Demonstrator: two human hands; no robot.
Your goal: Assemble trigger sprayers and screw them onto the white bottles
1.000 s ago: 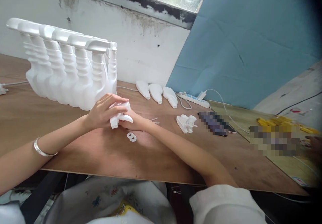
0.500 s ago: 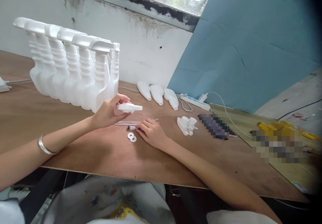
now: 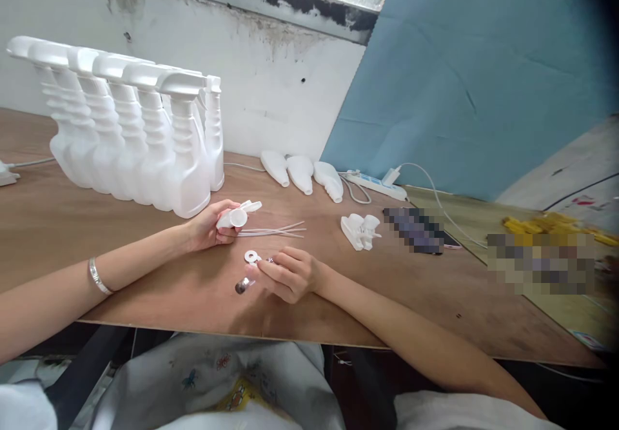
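Observation:
My left hand [image 3: 206, 229] is closed around a white trigger spray head [image 3: 238, 217], whose round collar opening faces me. In my right hand [image 3: 290, 274] a small clear cylinder [image 3: 249, 283] with a dark end is pinched between thumb and fingers, tilted down to the left. White ring washers [image 3: 250, 256] lie just beyond its fingertips, partly covered by them. Several thin white tubes [image 3: 275, 231] lie crossed on the table between the hands. The cylinder's other end is hidden in my fingers.
Several white spray bottles [image 3: 193, 178] with trigger tops stand in rows at the left. Three white bottles [image 3: 300, 173] lie near the wall. More white spray heads [image 3: 360, 231] sit to the right, near a blurred phone [image 3: 413, 229] and a power strip [image 3: 380, 186].
My right hand has lifted the clear cylinder off the table and drawn it nearer to me. My left hand has lowered slightly and turned the spray head so its collar faces me.

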